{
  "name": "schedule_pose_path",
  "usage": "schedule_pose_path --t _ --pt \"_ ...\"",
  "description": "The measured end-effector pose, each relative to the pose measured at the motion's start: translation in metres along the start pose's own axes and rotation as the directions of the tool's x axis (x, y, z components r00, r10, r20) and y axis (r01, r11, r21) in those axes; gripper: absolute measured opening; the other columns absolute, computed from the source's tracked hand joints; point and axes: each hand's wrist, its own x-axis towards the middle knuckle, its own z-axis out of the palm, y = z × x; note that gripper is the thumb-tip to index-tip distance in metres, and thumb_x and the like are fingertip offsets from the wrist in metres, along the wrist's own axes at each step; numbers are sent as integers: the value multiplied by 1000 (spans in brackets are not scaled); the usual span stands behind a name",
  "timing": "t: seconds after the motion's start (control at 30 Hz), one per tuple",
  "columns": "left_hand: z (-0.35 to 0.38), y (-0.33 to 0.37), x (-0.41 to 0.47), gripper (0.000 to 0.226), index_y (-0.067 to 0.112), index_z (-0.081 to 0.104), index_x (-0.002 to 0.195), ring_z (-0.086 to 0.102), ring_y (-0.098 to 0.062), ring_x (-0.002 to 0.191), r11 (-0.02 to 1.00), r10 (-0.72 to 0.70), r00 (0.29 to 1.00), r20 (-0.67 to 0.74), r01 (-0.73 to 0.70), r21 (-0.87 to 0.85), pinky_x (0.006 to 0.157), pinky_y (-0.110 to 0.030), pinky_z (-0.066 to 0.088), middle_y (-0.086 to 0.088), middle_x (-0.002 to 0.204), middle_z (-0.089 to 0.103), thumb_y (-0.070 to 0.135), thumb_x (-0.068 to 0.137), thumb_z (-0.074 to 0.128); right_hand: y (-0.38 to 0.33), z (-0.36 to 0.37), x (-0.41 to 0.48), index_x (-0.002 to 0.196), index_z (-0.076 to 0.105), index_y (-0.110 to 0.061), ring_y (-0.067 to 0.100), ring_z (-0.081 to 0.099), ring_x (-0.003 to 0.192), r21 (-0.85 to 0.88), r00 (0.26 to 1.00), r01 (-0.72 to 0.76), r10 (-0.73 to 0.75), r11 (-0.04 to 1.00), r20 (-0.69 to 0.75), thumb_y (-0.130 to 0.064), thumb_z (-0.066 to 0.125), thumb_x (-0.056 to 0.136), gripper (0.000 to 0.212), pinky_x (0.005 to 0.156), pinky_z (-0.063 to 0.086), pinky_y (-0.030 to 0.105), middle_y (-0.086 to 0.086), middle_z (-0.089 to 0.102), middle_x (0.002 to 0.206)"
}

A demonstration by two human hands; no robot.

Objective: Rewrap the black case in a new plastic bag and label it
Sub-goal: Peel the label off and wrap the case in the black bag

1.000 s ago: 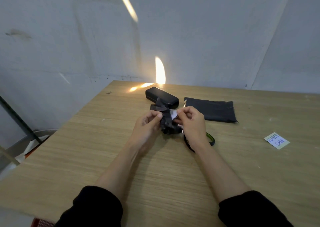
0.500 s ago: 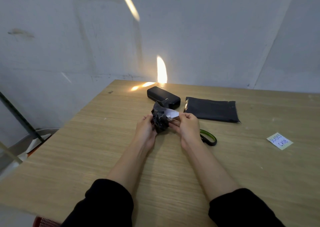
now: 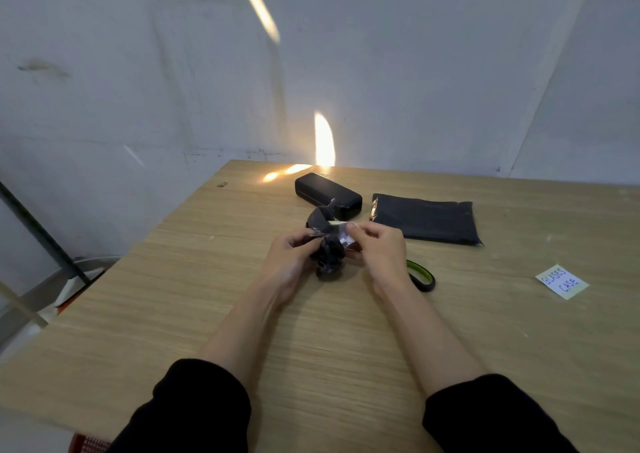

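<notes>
Left hand (image 3: pixel 290 258): palm inward, gripping crumpled black plastic (image 3: pixel 329 245).
Right hand (image 3: pixel 379 248): pinching its pale, possibly label, scrap.
Black case (image 3: pixel 327 194): long axis far-left to near-right on table (image 3: pixel 173 279).

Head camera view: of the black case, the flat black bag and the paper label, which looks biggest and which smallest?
1. Flat black bag, clearly the largest.
2. Black case, partly hidden by crumpled plastic.
3. Paper label, smallest, though it lies nearer the camera.
</notes>
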Motion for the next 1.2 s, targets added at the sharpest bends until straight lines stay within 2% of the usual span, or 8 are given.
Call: schedule_pose_path --t 0.23,0.4,0.53,0.67,0.8,0.97,1.1,1.2 --pt "-9 2 -2 15 8 71 94 64 -21 93 996 -52 988 143 62 -69 75 -27 54 -9 97 71 11 91 57 -4 1 1 100 71 -4 19 69 82 -3 999 -31 31 1000 16 -17 61 92 19 64 59 25 9 71 93" --pt "-2 10 -6 44 14 64 110 62 -24 103 998 -69 989 128 68 14 96 -41 50 -10 110 65 43 77 68 -6 1 0 96 74 -5 17 68 76 -106 995 98 -100 989 -11 -22 67 88 20 66 61 30 2 68 80" --pt "-1 10 -2 66 20 48 117 61 -23 107 921 66 993 96 -97 377 86 -31 54 -2 116 58 23 63 87 -8 1 -1 95 74 -5 15 68 65 -149 991 128 -130 980 -2 -24 66 88 21 65 61 33 0 66 72" --pt "-8 13 -2 97 48 24 142 66 -11 97 822 239 944 226 -321 470 82 -19 52 3 107 57 7 74 79 -7 -4 -1 94 73 -1 20 70 62 -194 989 147 -151 970 -5 -20 66 89 21 65 61 41 8 69 77" --pt "-10 15 5 73 36 38 143 54 -9 95 488 331 878 346 -473 734 87 -11 43 5 104 57 11 82 71 -7 -3 -4 97 72 -4 17 70 58 -290 982 188 -182 939 47 -22 62 92 21 63 61 38 11 72 81" --pt "-7 8 7 47 17 55 133 47 -7 78 296 506 791 343 -533 793 67 -4 34 8 87 52 9 87 64 -4 -4 -3 96 70 -11 14 68 56 -381 973 230 -221 896 69 -27 57 94 20 57 60 28 8 71 77" --pt "-8 -13 6 24 7 71 110 62 -19 72 257 670 700 247 -531 807 63 -19 44 -5 86 68 7 87 62 -1 -7 0 94 69 -6 20 68 55 -271 991 132 -127 954 36 -24 56 95 23 54 59 30 12 70 69" --pt "-13 -20 7 18 7 73 100 62 -19 74 287 669 719 189 -484 826 65 -24 47 -7 85 69 4 85 63 3 -10 1 94 68 -3 21 67 54 -179 998 44 -36 983 48 -23 57 95 23 55 59 32 13 68 67"
